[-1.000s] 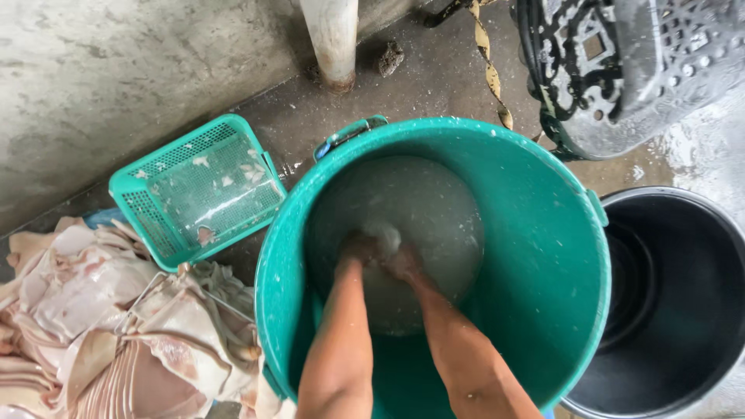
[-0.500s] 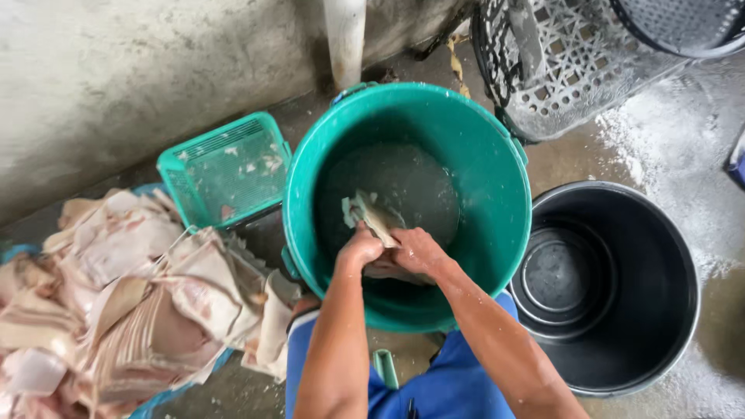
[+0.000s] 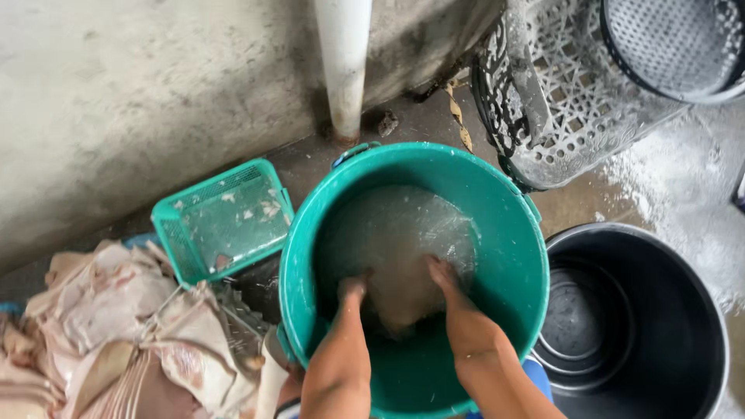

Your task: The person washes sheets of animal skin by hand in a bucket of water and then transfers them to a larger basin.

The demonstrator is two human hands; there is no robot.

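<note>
Both hands plunged into cloudy water inside a green bucket standing on the wet floor near a white pipe. Left hand and right hand either side of a pale submerged lump; state of fingers cannot be told under water. Green square basket left. Pale skins heaped lower left. Black tub right. Grey lattice basket upper right.

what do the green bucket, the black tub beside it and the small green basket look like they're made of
Green bucket: likely plastic, smooth and slightly glossy, even teal colour with a moulded rim. Black tub: probably plastic too, matte dark wall with moulded rings in its base. Small green basket: plastic by the look, fine moulded mesh walls in the same teal.
</note>
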